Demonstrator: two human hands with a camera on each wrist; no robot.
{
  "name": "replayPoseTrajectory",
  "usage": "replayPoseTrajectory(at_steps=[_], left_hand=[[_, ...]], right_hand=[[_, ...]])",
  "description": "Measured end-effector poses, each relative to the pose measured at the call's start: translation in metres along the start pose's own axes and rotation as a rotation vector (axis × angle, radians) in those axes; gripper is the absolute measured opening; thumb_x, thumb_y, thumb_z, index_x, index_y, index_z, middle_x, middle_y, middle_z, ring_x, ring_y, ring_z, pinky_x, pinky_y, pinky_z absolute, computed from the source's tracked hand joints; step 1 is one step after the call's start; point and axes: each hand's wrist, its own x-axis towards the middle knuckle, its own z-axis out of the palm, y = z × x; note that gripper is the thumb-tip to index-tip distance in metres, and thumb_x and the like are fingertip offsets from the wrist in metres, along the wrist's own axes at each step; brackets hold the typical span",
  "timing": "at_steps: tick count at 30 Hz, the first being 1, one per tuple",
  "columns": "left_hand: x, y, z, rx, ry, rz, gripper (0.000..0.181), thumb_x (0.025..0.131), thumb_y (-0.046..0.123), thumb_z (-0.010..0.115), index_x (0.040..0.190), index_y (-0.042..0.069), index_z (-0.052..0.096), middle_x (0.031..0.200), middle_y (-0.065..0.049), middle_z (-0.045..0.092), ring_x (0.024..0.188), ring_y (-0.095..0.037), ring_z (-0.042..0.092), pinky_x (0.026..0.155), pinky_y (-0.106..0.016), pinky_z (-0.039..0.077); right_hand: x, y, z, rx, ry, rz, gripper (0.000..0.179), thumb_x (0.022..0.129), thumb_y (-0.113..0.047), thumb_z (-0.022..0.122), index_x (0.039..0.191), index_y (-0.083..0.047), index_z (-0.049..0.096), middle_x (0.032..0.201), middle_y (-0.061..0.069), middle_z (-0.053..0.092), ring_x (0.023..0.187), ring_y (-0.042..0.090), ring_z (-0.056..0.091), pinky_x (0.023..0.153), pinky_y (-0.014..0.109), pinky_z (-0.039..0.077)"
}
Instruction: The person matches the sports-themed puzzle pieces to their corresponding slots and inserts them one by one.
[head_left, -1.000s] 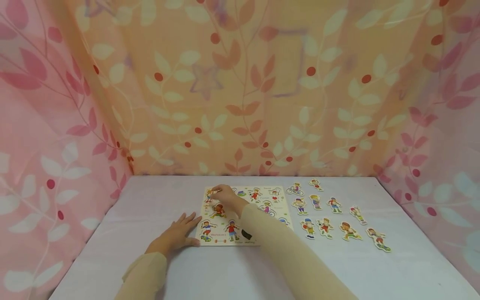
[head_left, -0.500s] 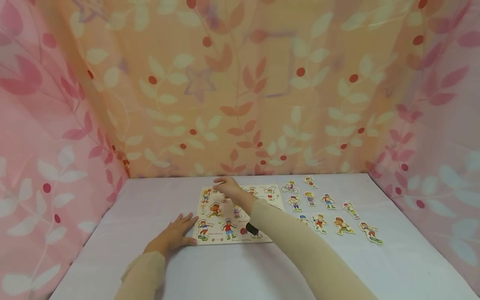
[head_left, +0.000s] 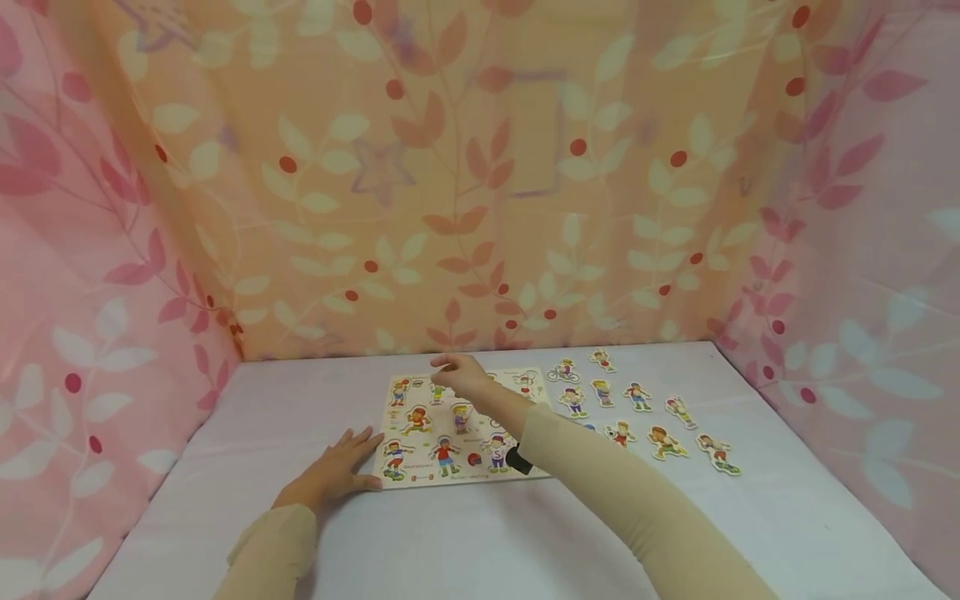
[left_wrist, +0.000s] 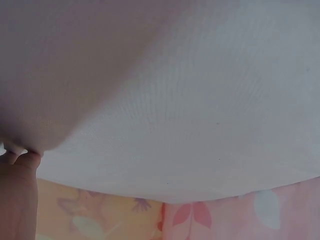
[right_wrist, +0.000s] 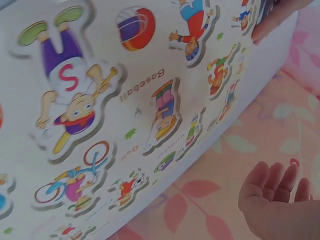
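A puzzle board [head_left: 450, 477] with sunken sports figures, such as a baseball player [right_wrist: 67, 75], lies flat on the table. My left hand [head_left: 333, 467] rests on the cloth with fingers spread, fingertips right at the board's left edge; the left wrist view catches only some of its fingers [left_wrist: 27, 160]. Over the board's far part hangs my right hand [head_left: 465, 377], its fingers loosely bent. In the right wrist view these fingers [right_wrist: 272, 177] hold nothing. My right forearm hides part of the board's right side.
Right of the board lie several loose cutout figures, among them a cyclist [head_left: 563, 372], a runner [head_left: 666, 442] and a skateboarder [head_left: 717, 454]. Leaf-patterned curtains [head_left: 480, 192] enclose the white table [head_left: 450, 542] at the back and both sides.
My right hand has risen off the board's far left corner and moved a little right. My left hand stays at the board's edge. The head view has turned slightly right.
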Motion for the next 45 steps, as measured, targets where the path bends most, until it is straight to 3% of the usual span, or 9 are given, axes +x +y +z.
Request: replayPoseTrajectory(at_steps=[7,9,15,20,25,34,41,45], left_hand=[[0.002,0.000,0.001,0.007,0.004,0.017,0.087,0.078,0.044,0.076,0.145,0.001,0.041,0.152,-0.028,0.028,0.138,-0.056,0.014,0.106,-0.072,0.013],[0.004,-0.002,0.001,0.008,0.003,0.019,0.088,0.078,0.046,0.075,0.145,0.001,0.041,0.152,-0.028,0.028,0.139,-0.055,0.013,0.106,-0.072,0.013],[0.006,-0.008,0.002,0.012,-0.005,0.021,0.089,0.078,0.047,0.075,0.146,0.001,0.040,0.152,-0.030,0.028,0.138,-0.057,0.013,0.105,-0.074,0.013],[0.005,-0.008,0.002,0.019,-0.014,-0.007,0.091,0.077,0.049,0.075,0.146,0.001,0.040,0.152,-0.029,0.027,0.138,-0.056,0.013,0.105,-0.073,0.012],[0.007,-0.008,0.004,0.015,-0.018,-0.014,0.092,0.077,0.051,0.074,0.147,0.002,0.039,0.153,-0.028,0.027,0.139,-0.055,0.012,0.106,-0.073,0.011],[0.006,-0.012,0.001,0.019,-0.021,-0.011,0.093,0.077,0.052,0.074,0.147,0.002,0.039,0.153,-0.028,0.026,0.138,-0.056,0.011,0.105,-0.074,0.011],[0.007,-0.011,0.000,0.004,-0.021,0.001,0.093,0.077,0.053,0.074,0.146,0.002,0.039,0.153,-0.029,0.026,0.138,-0.056,0.011,0.105,-0.074,0.011],[0.007,-0.009,0.002,0.003,-0.024,-0.008,0.093,0.077,0.052,0.074,0.147,0.002,0.039,0.153,-0.028,0.026,0.139,-0.055,0.011,0.105,-0.073,0.011]], right_hand=[[-0.015,0.001,-0.028,-0.045,0.013,-0.040,0.032,0.094,-0.005,0.060,0.125,0.002,0.059,0.099,0.012,0.062,0.101,0.037,0.058,0.070,0.028,0.046],[-0.019,0.000,-0.038,-0.058,0.022,-0.047,0.031,0.095,-0.006,0.060,0.125,0.001,0.059,0.099,0.011,0.061,0.102,0.039,0.057,0.068,0.028,0.045],[-0.031,-0.002,-0.060,-0.120,0.027,-0.063,0.031,0.094,-0.007,0.061,0.125,0.001,0.060,0.099,0.011,0.061,0.100,0.033,0.059,0.082,0.036,0.050],[-0.042,-0.001,-0.078,-0.158,0.038,-0.076,0.031,0.094,-0.008,0.061,0.124,0.001,0.059,0.099,0.011,0.062,0.093,0.023,0.058,0.075,0.033,0.049],[-0.054,0.001,-0.099,-0.181,0.048,-0.054,0.033,0.095,-0.010,0.061,0.126,-0.001,0.058,0.109,0.014,0.060,0.098,0.024,0.056,0.078,0.034,0.050],[-0.067,0.007,-0.130,-0.192,0.076,-0.002,0.035,0.096,-0.014,0.060,0.129,-0.003,0.057,0.110,0.013,0.059,0.102,0.027,0.056,0.084,0.042,0.049],[-0.079,0.013,-0.152,-0.211,0.080,-0.009,0.036,0.097,-0.014,0.059,0.130,0.000,0.056,0.114,0.017,0.059,0.103,0.031,0.057,0.077,0.034,0.051],[-0.086,0.017,-0.164,-0.236,0.079,-0.009,0.036,0.097,-0.015,0.058,0.129,0.001,0.056,0.120,0.021,0.060,0.104,0.032,0.057,0.079,0.033,0.049]])
